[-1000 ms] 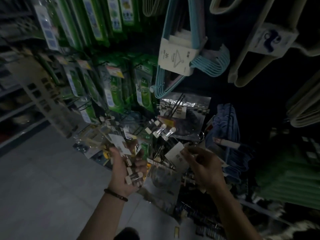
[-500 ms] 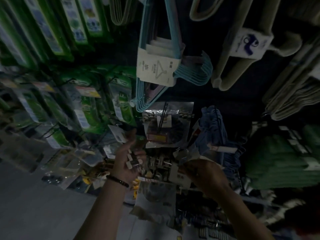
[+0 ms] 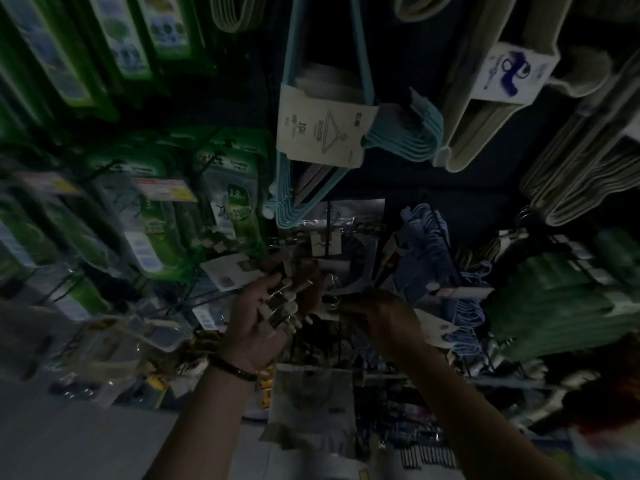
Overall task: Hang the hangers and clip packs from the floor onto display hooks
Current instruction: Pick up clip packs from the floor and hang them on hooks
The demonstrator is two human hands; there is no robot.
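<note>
My left hand (image 3: 258, 320) holds a bundle of clip packs (image 3: 282, 306), metal clips with pale tips, their white card (image 3: 230, 273) sticking out to the upper left. My right hand (image 3: 381, 315) is just to the right and pinches another clip pack by its card (image 3: 329, 303) in front of a dark display hook (image 3: 329, 220). A clear bag of clips (image 3: 346, 233) hangs on that hook just above both hands. The scene is dim and blurred, so the fingertips are hard to make out.
Teal hangers with a white sleeve (image 3: 325, 133) hang above. Beige hangers (image 3: 502, 81) fill the upper right, blue hangers (image 3: 436, 265) and green hangers (image 3: 554, 299) the right. Green packaged goods (image 3: 162, 216) cover the left. Grey floor (image 3: 69, 438) lies at lower left.
Both hands have risen and come together toward the hook with the clear bag. The view has swung up and right, so the floor takes less of the frame.
</note>
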